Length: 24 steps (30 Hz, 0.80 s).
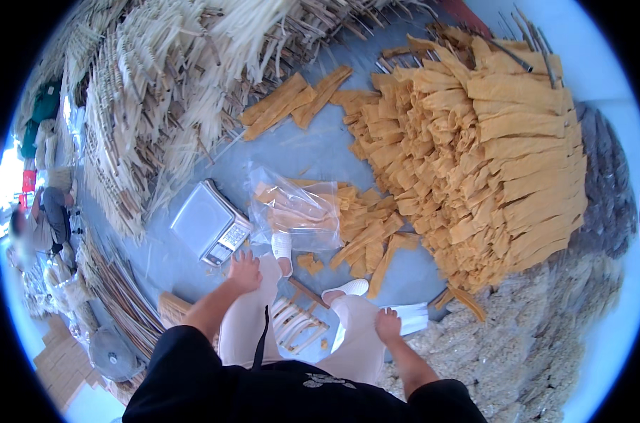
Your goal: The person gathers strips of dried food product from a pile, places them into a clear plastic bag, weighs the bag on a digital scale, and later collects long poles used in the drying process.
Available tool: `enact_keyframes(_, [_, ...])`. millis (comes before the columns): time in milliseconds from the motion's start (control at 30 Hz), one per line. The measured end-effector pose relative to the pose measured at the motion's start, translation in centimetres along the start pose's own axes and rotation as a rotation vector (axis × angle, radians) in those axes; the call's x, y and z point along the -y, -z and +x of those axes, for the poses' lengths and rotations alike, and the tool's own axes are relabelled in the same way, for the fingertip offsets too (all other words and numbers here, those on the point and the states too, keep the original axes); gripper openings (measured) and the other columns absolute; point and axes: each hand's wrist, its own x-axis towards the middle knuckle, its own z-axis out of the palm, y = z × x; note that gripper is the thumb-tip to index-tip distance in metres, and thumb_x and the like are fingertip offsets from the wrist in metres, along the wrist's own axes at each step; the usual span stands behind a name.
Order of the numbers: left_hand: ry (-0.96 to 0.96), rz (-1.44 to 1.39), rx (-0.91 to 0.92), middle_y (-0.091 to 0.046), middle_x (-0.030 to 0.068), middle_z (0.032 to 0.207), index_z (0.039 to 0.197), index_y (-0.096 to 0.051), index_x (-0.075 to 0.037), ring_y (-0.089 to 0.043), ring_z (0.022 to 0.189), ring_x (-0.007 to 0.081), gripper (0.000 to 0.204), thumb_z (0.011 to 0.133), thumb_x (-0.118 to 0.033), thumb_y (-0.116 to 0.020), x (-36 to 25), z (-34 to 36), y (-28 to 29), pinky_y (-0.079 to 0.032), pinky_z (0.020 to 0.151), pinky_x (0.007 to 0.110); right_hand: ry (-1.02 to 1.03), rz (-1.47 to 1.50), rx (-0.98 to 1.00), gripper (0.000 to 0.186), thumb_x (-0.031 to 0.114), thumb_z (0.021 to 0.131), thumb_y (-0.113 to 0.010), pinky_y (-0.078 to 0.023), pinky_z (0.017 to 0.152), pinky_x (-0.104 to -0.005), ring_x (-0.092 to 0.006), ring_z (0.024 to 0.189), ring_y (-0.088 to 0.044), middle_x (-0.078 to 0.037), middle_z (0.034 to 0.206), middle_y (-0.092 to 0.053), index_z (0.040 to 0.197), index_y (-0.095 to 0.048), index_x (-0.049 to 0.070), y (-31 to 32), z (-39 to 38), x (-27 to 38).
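Note:
My left hand (246,273) rests on my left knee, its fingers apart and holding nothing. My right hand (388,326) lies on my right knee with fingers curled over it. Beyond my left hand stands a silver digital scale (196,215) with an empty top. A clear plastic bag (291,204) with flat orange-yellow strips inside lies beside the scale, next to loose strips (366,225). My feet in white shoes (348,289) are on the grey floor among the scraps, with a low wooden slatted piece (299,324) between my legs.
A tall orange-strip stack (489,162) with rods fills the right, above greyish bagged heaps (489,345). Pale fibrous bundles with sticks (172,63) fill the back left. Another person (48,215) is at far left, near long sticks (115,296) and a round grey object (112,352).

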Motion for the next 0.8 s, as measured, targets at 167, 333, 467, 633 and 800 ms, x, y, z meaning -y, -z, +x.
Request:
enact_keyframes(167, [-0.180,0.155,0.158,-0.045,0.0202,0.120,0.111,-0.053,-0.005,-0.038,0.116,0.0383,0.040,0.077,-0.024,-0.046,-7.3,-8.4,-2.4,-0.013,0.089,0.071,-0.137,0.193,0.267,0.057,0.030,0.076,-0.049,-0.025,0.098,-0.0534,-0.0480,0.120,-0.022,-0.028,0.133,-0.021,0.124,-0.038,0.002,2.3,-7.2,9.4])
enact_keyframes(333, [-0.330,-0.751,0.513,-0.062,0.0094,0.091,0.112,-0.052,-0.004,-0.056,0.095,0.0220,0.035,0.081,-0.019,-0.046,-7.5,-12.4,2.1,-0.038,0.089,0.042,0.374,0.180,0.195,0.047,0.026,0.074,-0.059,-0.033,0.095,-0.0427,-0.0405,0.111,-0.041,-0.024,0.116,-0.047,0.114,-0.049,0.003,2.6,-7.9,8.0])
enact_keyframes(467, [0.077,-1.542,0.244,-0.063,0.0069,0.088,0.113,-0.051,-0.002,-0.059,0.071,0.0134,0.035,0.078,-0.005,-0.049,0.7,-11.0,4.5,-0.047,0.064,0.025,0.177,0.452,-0.206,0.031,0.018,0.076,-0.055,-0.040,0.089,-0.0372,-0.0340,0.100,-0.051,-0.018,0.106,-0.056,0.103,-0.056,0.001,9.1,-9.0,6.0])
enact_keyframes(633, [0.459,-1.559,-0.217,-0.062,0.0094,0.077,0.105,-0.055,-0.001,-0.058,0.061,0.0153,0.030,0.076,-0.008,-0.052,16.2,-11.1,7.0,-0.046,0.054,0.027,-0.135,0.620,-0.335,0.028,0.016,0.077,-0.050,-0.046,0.078,-0.0350,-0.0299,0.089,-0.058,-0.017,0.091,-0.062,0.100,-0.059,0.002,10.4,-12.6,3.1])
enact_keyframes(800, [0.824,-1.551,-0.334,-0.060,0.0129,0.077,0.102,-0.054,-0.002,-0.055,0.051,0.0178,0.025,0.080,-0.013,-0.049,25.8,-13.9,6.0,-0.041,0.038,0.025,-0.260,0.975,-0.144,0.028,0.022,0.076,-0.051,-0.047,0.070,-0.0327,-0.0279,0.075,-0.061,-0.016,0.083,-0.064,0.095,-0.063,0.006,2.0,-16.7,0.8])
